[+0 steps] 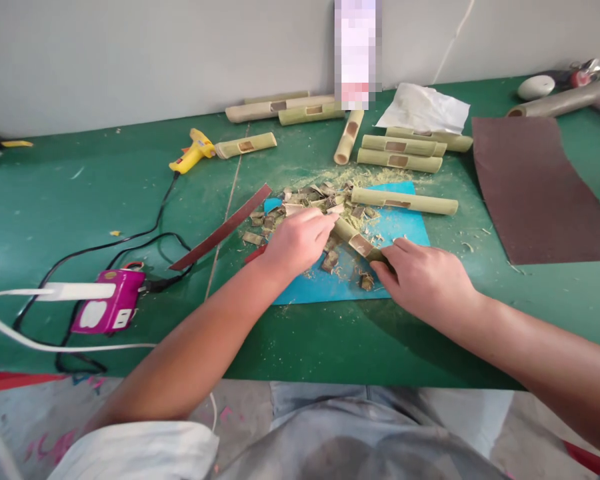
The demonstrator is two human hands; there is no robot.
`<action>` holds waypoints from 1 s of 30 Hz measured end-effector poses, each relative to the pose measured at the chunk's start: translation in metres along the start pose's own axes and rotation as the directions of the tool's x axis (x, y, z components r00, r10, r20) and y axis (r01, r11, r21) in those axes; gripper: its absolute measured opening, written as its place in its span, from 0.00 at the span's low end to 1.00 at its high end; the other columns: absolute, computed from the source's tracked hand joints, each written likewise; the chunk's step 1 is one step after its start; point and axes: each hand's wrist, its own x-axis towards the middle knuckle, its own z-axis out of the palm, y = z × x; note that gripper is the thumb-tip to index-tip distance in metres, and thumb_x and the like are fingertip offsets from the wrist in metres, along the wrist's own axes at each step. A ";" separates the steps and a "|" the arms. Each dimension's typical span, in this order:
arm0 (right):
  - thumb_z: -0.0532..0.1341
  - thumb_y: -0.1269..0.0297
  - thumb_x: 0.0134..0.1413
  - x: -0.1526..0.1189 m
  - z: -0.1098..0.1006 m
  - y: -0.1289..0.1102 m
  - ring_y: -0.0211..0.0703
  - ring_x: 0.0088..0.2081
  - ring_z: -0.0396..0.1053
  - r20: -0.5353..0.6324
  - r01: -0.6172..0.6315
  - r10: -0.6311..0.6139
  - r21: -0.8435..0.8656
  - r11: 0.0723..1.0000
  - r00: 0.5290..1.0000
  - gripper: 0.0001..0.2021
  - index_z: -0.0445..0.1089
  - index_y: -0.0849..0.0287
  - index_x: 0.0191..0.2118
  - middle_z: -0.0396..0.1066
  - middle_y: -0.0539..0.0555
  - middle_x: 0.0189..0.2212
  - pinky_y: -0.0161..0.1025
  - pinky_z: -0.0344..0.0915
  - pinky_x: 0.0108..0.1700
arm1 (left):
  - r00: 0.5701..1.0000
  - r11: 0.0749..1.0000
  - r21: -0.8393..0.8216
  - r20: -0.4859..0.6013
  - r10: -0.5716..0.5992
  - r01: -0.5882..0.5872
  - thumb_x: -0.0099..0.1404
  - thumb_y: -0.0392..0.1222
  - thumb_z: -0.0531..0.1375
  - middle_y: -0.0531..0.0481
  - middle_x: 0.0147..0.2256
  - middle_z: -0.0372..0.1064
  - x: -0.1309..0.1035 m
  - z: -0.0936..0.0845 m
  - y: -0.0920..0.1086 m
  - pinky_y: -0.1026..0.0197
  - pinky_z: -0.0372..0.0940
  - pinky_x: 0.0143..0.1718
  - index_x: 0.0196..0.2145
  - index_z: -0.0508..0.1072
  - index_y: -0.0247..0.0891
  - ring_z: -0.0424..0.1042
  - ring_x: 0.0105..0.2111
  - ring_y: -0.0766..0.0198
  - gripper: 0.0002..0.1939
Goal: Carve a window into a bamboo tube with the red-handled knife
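The bamboo tube point(348, 231) lies obliquely between both hands, over the blue sheet point(300, 291) on the tabletop point(290, 347); its rectangular cutout faces upward. The right hand point(425, 272) is closed around the near end, thumb and fingers wrapped on the tube; the left hand point(301, 239) is curled at the opposite end; its fingertips are partly hidden, so whether it grips cannot be told. Bamboo chips point(315, 195) are heaped beside the left hand; a second slotted tube point(430, 203) lies just beyond; a brown sheet point(535, 193) lies to the right.
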 end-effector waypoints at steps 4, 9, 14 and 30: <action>0.51 0.59 0.62 -0.001 0.002 0.001 0.37 0.22 0.60 -0.059 0.035 -0.036 -0.028 0.999 0.998 0.17 0.71 0.61 0.28 0.69 0.54 0.25 0.39 0.41 0.26 | 0.999 0.999 -0.013 0.024 0.037 -0.037 0.73 0.37 0.49 0.47 0.29 0.69 0.000 0.000 -0.002 0.63 0.65 0.33 0.45 0.75 0.30 0.67 0.29 0.66 0.16; 0.51 0.60 0.62 -0.002 0.005 0.001 0.37 0.24 0.60 -0.114 0.066 -0.070 -0.038 0.997 0.991 0.17 0.72 0.61 0.29 0.69 0.54 0.26 0.39 0.43 0.27 | 0.999 0.999 0.032 0.012 -0.030 0.030 0.73 0.38 0.49 0.47 0.28 0.69 0.001 -0.002 -0.004 0.63 0.65 0.33 0.48 0.74 0.31 0.67 0.29 0.66 0.16; 0.51 0.62 0.62 -0.004 0.006 0.002 0.38 0.25 0.60 -0.211 0.117 -0.130 -0.071 0.991 0.969 0.14 0.72 0.61 0.32 0.68 0.53 0.25 0.39 0.45 0.28 | 1.000 1.000 -0.002 0.022 0.015 -0.015 0.72 0.37 0.50 0.46 0.29 0.70 0.000 0.000 -0.003 0.63 0.66 0.34 0.45 0.75 0.29 0.68 0.30 0.66 0.15; 0.53 0.59 0.61 -0.002 0.008 0.004 0.37 0.27 0.62 -0.080 0.036 -0.030 0.083 0.996 0.996 0.14 0.72 0.60 0.32 0.68 0.53 0.28 0.38 0.45 0.27 | 0.995 0.989 -0.111 0.022 0.098 -0.095 0.72 0.36 0.50 0.43 0.35 0.75 -0.004 0.001 0.010 0.58 0.70 0.39 0.49 0.72 0.31 0.73 0.36 0.63 0.14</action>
